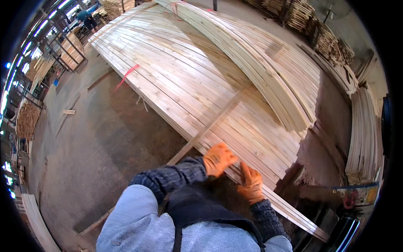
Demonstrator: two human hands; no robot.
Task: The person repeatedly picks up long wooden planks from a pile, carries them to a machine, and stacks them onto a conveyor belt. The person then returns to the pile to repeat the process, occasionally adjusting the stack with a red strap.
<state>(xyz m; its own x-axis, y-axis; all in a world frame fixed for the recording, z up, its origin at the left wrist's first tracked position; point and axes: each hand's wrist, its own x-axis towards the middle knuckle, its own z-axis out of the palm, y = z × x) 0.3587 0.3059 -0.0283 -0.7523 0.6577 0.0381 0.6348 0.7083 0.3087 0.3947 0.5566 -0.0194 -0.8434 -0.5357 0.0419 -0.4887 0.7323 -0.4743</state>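
Note:
A broad stack of pale wooden boards (168, 71) lies in front of me, running from far left to near right. At its near edge my left hand (219, 160), in an orange glove, has its fingers curled over a long wooden board (289, 208). To the right, my right hand (252, 184), gloved alike, closes on the same edge; its fingertips lie over the wood and the underside of its grip is hidden. This board and others beside it stick out past the stack toward the lower right.
Atop the stack rests a curved-looking bundle of boards (247, 63), and a wooden crosspiece (218, 115) lies across it. Red ribbon (127, 74) hangs at the left edge. More lumber (364, 134) stands at the right. A person (87, 20) bends at the far left.

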